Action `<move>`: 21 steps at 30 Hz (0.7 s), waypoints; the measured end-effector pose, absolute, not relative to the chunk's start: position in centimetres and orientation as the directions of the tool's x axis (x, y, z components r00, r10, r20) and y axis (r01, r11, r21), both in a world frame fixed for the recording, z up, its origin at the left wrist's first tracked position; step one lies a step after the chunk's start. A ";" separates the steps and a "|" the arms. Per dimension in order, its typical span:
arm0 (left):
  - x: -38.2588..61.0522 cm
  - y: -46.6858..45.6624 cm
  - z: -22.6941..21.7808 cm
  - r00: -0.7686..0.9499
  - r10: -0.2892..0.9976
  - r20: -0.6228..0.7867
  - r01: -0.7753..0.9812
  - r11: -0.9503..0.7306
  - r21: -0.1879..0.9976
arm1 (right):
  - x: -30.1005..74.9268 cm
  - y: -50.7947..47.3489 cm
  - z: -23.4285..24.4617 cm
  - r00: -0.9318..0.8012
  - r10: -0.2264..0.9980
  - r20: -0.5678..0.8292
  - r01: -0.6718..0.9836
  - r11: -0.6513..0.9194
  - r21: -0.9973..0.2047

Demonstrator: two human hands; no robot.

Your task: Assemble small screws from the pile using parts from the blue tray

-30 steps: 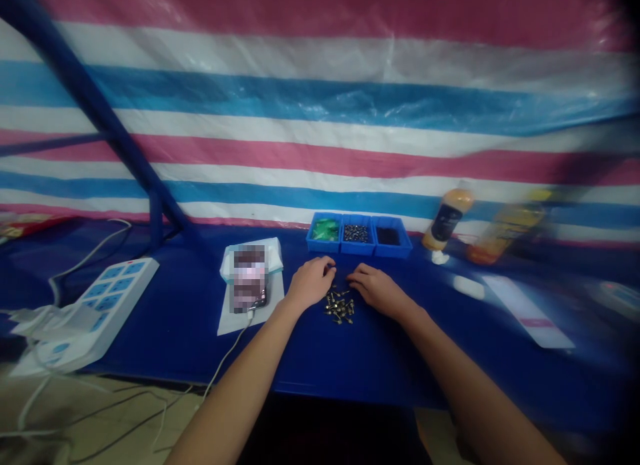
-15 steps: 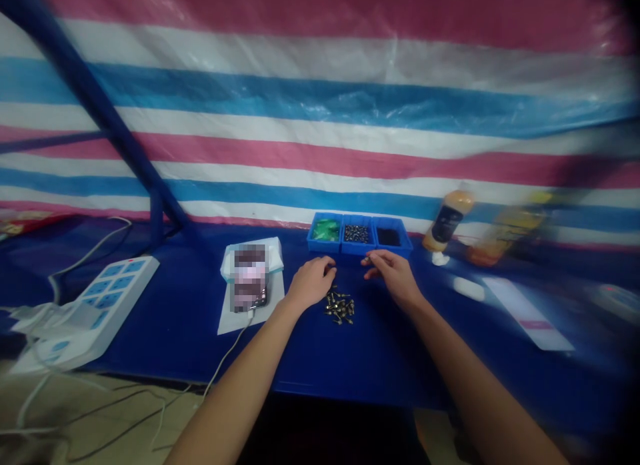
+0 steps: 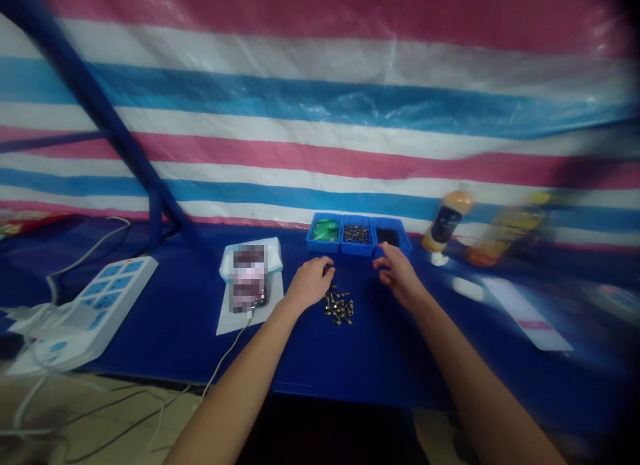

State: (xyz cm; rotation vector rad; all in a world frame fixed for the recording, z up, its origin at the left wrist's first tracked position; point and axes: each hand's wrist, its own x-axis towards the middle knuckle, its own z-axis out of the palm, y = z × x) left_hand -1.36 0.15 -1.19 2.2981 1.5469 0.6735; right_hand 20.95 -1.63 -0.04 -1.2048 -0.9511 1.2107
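My left hand (image 3: 314,280) rests above the table, its fingers curled and closed; whatever they hold, if anything, is hidden. Just below it lies a loose pile of small brass-coloured metal parts (image 3: 339,308), too small to name. My right hand (image 3: 399,275) is at the front of the right blue bin (image 3: 406,242), fingers apart, the index finger reaching towards the small black pieces (image 3: 387,236) inside. Beside that bin, the middle blue bin (image 3: 357,249) has small shiny metal pieces, and the left blue bin (image 3: 320,246) has green pieces.
To the left, a phone (image 3: 250,278) on a white packet is plugged into a cable, near a white power strip (image 3: 107,312). Two drink bottles (image 3: 447,218) stand at the right, with a white case (image 3: 469,288) and a white card (image 3: 527,313) before them.
My right hand has moved slightly right, to the black pieces' bin. Its pinch on a tiny light-coloured thing has opened. My left hand has barely moved.
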 end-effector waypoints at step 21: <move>-1.4 0.2 -1.0 0.304 0.923 0.236 0.803 -0.382 0.457 | 18.1 -2.0 -1.7 -0.663 0.712 0.233 0.620 0.696 -0.362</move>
